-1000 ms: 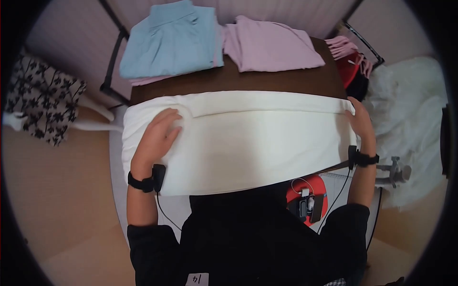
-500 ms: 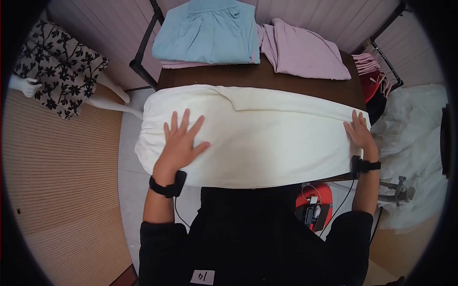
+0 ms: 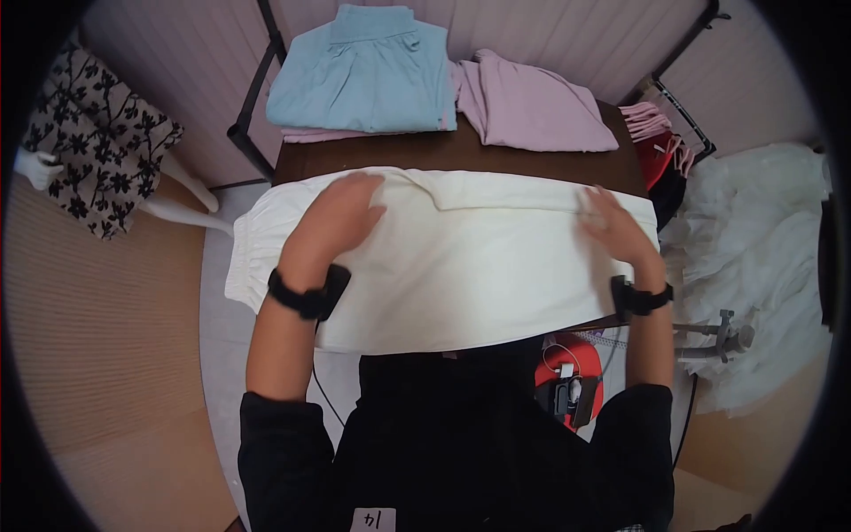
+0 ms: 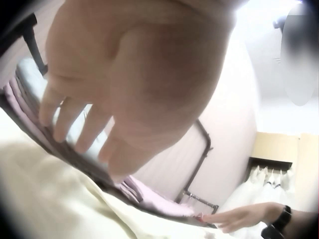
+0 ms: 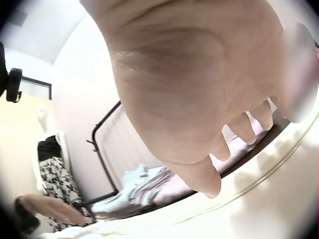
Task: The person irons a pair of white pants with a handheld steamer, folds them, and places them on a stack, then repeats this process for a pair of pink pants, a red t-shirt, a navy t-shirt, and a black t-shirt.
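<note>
A white garment (image 3: 496, 275) with a gathered elastic waistband (image 3: 248, 253) at its left end lies lengthwise across the dark brown table (image 3: 372, 155). Near its far edge, left of the middle, is my left hand (image 3: 341, 217), fingers extended over the cloth. My right hand (image 3: 620, 232) hovers over the right part, its fingers spread and pointing away from me. In the left wrist view, the fingers (image 4: 65, 119) hang loosely above the fabric. The right wrist view shows the thumb (image 5: 202, 179) and fingers just over the cloth, gripping nothing. A folded strip runs along the garment's far side.
Folded light-blue clothing (image 3: 363, 80) and folded pink clothing (image 3: 536, 102) lie at the table's back. To the left stands a mannequin in a floral skirt (image 3: 93, 146). Pink hangers (image 3: 647, 120) and white tulle (image 3: 745, 266) are at right; a red stool (image 3: 545, 355) stands below.
My left hand has gone from spread on the cloth to the garment's far edge. The right hand has moved left from the right end. The waistband end now shows more plainly.
</note>
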`<state>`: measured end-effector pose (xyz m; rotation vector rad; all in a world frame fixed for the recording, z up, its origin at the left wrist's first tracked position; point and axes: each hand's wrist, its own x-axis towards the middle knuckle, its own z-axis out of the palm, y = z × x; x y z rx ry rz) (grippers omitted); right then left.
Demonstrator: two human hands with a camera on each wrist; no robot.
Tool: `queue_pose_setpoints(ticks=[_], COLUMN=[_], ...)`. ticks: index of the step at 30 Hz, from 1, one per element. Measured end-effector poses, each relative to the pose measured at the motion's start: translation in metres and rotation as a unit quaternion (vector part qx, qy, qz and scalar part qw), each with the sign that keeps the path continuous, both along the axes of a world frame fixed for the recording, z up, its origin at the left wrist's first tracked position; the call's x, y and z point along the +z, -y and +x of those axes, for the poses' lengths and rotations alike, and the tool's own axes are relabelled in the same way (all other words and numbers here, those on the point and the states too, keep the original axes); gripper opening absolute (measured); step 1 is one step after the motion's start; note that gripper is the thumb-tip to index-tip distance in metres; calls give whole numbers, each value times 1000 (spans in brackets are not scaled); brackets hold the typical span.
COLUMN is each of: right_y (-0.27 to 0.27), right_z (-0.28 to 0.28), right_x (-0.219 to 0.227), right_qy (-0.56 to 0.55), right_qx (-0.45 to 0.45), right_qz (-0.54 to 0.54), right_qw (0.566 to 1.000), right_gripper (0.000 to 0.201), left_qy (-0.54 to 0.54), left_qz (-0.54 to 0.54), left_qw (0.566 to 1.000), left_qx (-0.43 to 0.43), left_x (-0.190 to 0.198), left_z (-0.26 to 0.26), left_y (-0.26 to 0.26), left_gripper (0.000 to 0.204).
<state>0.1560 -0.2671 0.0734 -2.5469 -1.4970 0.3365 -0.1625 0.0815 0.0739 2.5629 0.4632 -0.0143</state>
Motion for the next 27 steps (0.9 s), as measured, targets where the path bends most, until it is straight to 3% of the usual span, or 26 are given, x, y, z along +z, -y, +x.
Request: queue_pose_setpoints(ticks=[3, 5, 7, 13, 17, 19, 21, 23, 25, 27], right_y=[-48, -64, -80, -47, -14, -1, 4, 5, 4, 4], right_z=[-41, -47, -82, -46, -18, -13, -7, -8, -10, -12], right_x=[3, -27, -11, -35, -35, -39, -47, -53, -50, -47], right_qy=[-55, -62, 7, -43, 7, 5, -12, -31, -56, -58], right_qx=[62, 70, 16, 10, -112, -91, -92, -106, -97, -112], right_qz=[42, 25, -77, 53, -49, -26, -14, 14, 11, 11], right_qw=[996, 995, 997, 998, 993, 996, 996, 994, 994, 992], right_gripper=[65, 65, 66, 69, 67, 68, 69, 69, 69, 69], left_qy=[97, 42, -114, -97, -116, -105, -110, -9, 42, 81], left_qz=[41, 30, 68, 88, 87, 72, 63, -6, -28, -51], left_qw=[994, 997, 990, 990, 989, 991, 992, 999, 998, 987], left_qx=[-35, -64, -48, -48, -21, -35, -26, -30, 49, 127], left_x=[-12, -18, -27, -33, -35, -30, -24, -30, -25, -45], left_z=[48, 71, 80, 67, 66, 63, 53, 27, -16, -74], left_y=[11, 36, 47, 44, 39, 39, 27, 7, -14, -48], left_gripper=[54, 61, 75, 76, 77, 76, 72, 67, 62, 63])
